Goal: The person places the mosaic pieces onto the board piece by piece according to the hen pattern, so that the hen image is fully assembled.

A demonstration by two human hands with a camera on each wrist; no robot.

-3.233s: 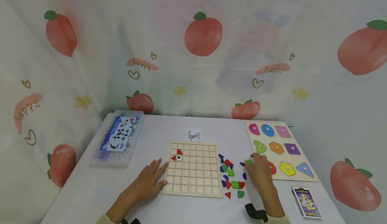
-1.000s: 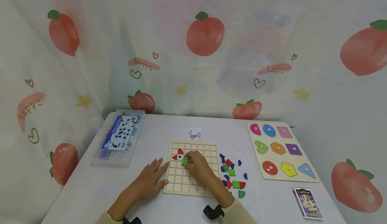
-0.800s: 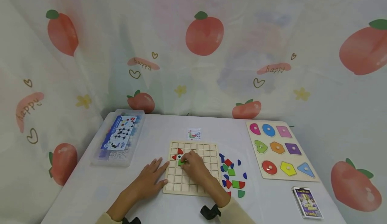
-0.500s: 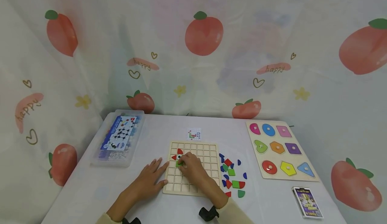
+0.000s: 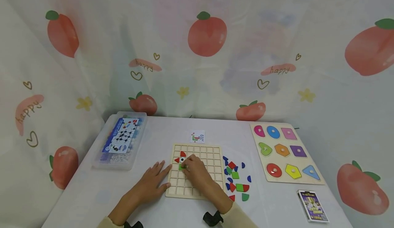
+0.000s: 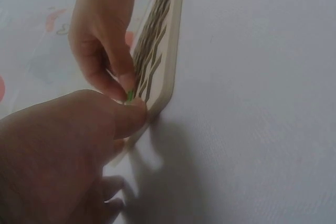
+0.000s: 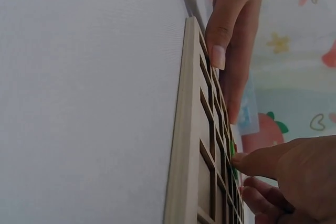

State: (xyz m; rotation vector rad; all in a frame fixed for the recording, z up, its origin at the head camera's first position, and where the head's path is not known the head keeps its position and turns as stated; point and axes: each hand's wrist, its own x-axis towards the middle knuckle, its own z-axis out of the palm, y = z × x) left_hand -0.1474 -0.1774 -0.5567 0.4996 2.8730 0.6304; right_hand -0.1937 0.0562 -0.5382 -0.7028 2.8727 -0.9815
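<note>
My right hand (image 5: pixel 197 173) bends over a wooden grid board (image 5: pixel 212 152), pinching a green square tile (image 5: pixel 181 166) by thumb and fingers at a cell near the left side. Just above that cell lie a white eye tile (image 5: pixel 182 160), a red triangle (image 5: pixel 176 160) and a red quarter-circle (image 5: pixel 183 153). My left hand (image 5: pixel 150 185) rests with spread, relaxed fingers against the board's left edge. From the right wrist, the green tile (image 7: pixel 232 153) shows low among the grid strips under the thumb; the left wrist view shows only a sliver of it.
Loose red, green and blue pieces (image 5: pixel 235 175) lie right of the board. A small pattern card (image 5: pixel 197 137) sits behind it. A clear plastic case (image 5: pixel 120 142) stands left; a knob shape puzzle (image 5: pixel 277 176) and a card box (image 5: pixel 312 205) are at right.
My right hand took the green square from beside the shape puzzle, carried it left to the board and lowered it into the cell under the eye tile. My left hand stayed put.
</note>
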